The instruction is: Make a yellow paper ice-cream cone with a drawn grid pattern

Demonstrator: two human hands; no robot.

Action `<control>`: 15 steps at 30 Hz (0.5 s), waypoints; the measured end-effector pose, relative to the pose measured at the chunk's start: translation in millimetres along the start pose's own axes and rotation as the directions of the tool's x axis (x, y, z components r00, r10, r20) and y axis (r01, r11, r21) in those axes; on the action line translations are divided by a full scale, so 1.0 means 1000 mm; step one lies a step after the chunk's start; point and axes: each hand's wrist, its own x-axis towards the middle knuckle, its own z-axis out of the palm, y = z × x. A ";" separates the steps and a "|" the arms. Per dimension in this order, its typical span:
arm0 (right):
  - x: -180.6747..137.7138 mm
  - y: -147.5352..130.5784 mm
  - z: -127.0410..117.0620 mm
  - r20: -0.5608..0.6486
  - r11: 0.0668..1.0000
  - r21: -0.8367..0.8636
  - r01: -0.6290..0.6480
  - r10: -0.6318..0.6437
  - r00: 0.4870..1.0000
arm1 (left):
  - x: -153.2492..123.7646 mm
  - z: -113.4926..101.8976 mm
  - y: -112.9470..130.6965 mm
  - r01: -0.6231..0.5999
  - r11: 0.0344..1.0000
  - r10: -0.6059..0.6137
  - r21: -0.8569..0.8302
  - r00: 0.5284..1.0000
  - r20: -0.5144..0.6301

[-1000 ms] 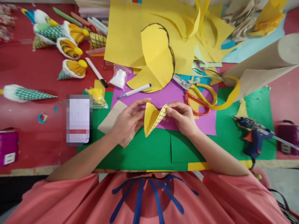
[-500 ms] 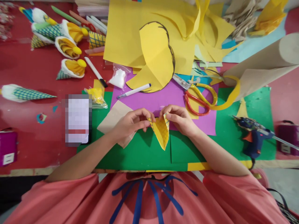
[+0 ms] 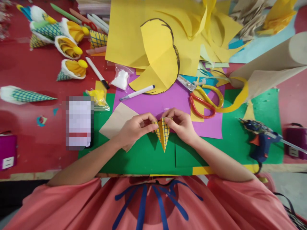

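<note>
Between both hands is a yellow paper cone (image 3: 164, 137) with a blue grid pattern, its point toward me and its two edges nearly meeting. My left hand (image 3: 141, 126) pinches its left edge between thumb and fingers. On the opposite edge, my right hand (image 3: 178, 124) has a similar pinch. Below them lies green paper (image 3: 144, 163). Partly behind my left hand rests a beige paper square (image 3: 117, 123). Beyond the hands, a white marker (image 3: 136, 93) lies on purple paper (image 3: 153, 103), beside a yellow paper cutout (image 3: 163, 57) with a black scribbled edge.
Scissors (image 3: 203, 99) with red and yellow handles lie to the right. A blue glue gun (image 3: 261, 147) is farther right, below a large paper roll (image 3: 271, 60). At left are a phone (image 3: 80, 123) and several finished paper cones (image 3: 72, 68).
The cone's two edges have come closer together, narrowing it and showing more of the gridded outside. My right hand has shifted slightly left, and my left hand slightly right.
</note>
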 end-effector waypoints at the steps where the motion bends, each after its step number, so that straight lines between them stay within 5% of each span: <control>1: 0.000 0.001 0.000 0.003 1.000 -0.008 0.007 -0.007 1.000 | 0.000 0.000 0.000 0.003 1.000 -0.003 0.004 1.000 -0.008; 15: -0.003 0.003 0.005 0.023 0.960 -0.244 0.135 -0.133 0.991 | 0.001 0.002 0.003 0.040 0.994 -0.037 0.105 0.999 -0.029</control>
